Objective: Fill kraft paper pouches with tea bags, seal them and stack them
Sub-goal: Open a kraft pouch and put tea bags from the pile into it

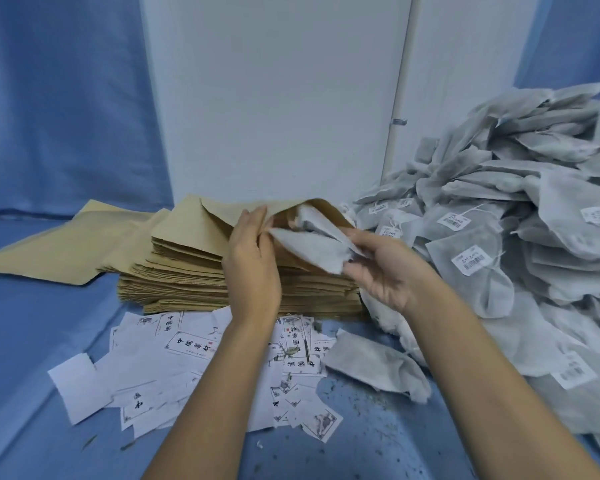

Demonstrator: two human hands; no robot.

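A thick stack of kraft paper pouches (187,282) lies in the middle of the blue surface. My left hand (252,261) grips the open mouth of the top kraft pouch (201,223) and lifts its edge. My right hand (381,268) holds a grey-white tea bag (312,247) with its far end inside the pouch mouth. Another tea bag (309,216) shows deeper in the opening. A large heap of tea bags (520,216) with white barcode tags fills the right side.
Loose white printed labels (194,344) lie scattered in front of the stack. One single tea bag (374,365) lies near my right forearm. More kraft sheets (66,247) spread at the left. A white panel (274,98) and blue curtains stand behind. Tea crumbs dot the surface.
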